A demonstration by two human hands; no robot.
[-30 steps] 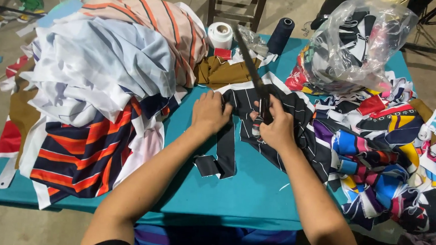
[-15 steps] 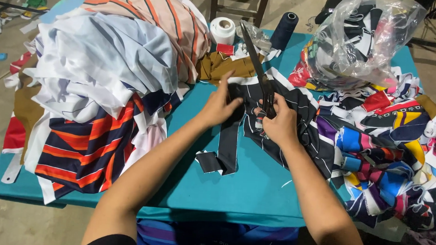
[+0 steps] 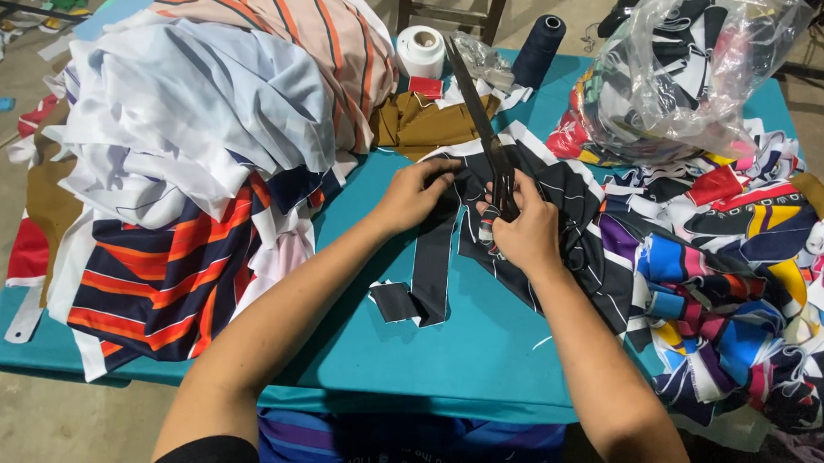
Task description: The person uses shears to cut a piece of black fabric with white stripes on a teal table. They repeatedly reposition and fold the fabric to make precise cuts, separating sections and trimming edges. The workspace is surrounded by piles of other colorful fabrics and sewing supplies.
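My right hand (image 3: 523,230) grips the handles of long dark scissors (image 3: 479,115), whose blades point away from me over a black fabric piece with thin white lines (image 3: 564,197). My left hand (image 3: 414,194) pinches the edge of that black fabric just left of the scissors. A cut black strip (image 3: 425,279) hangs down from the fabric onto the teal table (image 3: 481,357).
A tall heap of pale blue, peach-striped and navy-orange striped cloth (image 3: 201,136) fills the left. Colourful fabric scraps (image 3: 738,277) and a clear plastic bag (image 3: 693,77) lie right. A white tape roll (image 3: 421,50), navy thread cone (image 3: 539,48) and brown cloth (image 3: 436,125) sit behind.
The scissors' blades have swung slightly and my left hand has shifted along the black fabric's edge, closer to the blades. The head view has moved a little nearer.
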